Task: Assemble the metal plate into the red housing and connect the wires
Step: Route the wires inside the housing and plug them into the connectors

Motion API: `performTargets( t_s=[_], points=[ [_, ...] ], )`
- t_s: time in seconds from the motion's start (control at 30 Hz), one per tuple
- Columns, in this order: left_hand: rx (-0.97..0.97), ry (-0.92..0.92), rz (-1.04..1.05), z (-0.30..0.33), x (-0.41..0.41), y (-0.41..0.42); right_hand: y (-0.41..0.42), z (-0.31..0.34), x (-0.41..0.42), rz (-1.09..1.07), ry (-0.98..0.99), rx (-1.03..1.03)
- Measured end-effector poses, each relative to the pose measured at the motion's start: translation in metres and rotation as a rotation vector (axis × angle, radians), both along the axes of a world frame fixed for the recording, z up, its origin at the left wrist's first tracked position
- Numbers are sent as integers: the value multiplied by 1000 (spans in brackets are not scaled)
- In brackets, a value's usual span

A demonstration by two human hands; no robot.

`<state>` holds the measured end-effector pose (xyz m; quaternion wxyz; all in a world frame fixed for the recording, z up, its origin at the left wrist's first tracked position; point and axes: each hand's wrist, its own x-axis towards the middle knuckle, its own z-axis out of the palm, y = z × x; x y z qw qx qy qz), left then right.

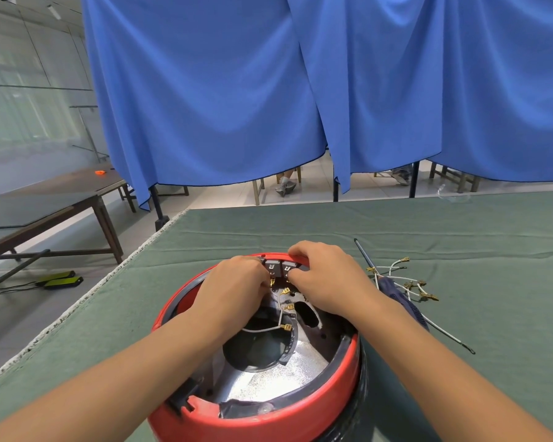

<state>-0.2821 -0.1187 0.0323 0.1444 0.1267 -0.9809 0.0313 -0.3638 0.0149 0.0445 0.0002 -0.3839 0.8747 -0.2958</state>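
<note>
While left hand pinches wire, right hand grips red housing.

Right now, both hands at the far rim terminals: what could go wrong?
1. Several brass connectors dangle loose inside the red housing; one could go on the wrong terminal block.
2. The left hand and right hand crowd the same spot, hiding the joint.
3. Spare wires beside the screwdriver might snag the right forearm.
</note>
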Motion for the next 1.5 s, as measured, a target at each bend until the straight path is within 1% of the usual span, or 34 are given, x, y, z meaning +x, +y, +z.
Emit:
performTargets(
  t_s=[0.63,0.83,0.97,1.13,1.33,1.5],
  points=[
    [58,68,37,-2,-1,2,0,-1,-1,3,13,5],
    [206,112,72,-1,2,5,0,-1,-1,5,10,4],
    [329,106,83,3,0,7,-1,-1,-2,3,8,8],
    [433,81,183,5,-11,14,-1,-1,-2,-1,8,8],
    [370,122,240,-3,-16,18,-2,-2,-2,-1,13,0],
    [377,168,266,-6,-19,15,-1,-2,-2,2,13,-5]
  ],
)
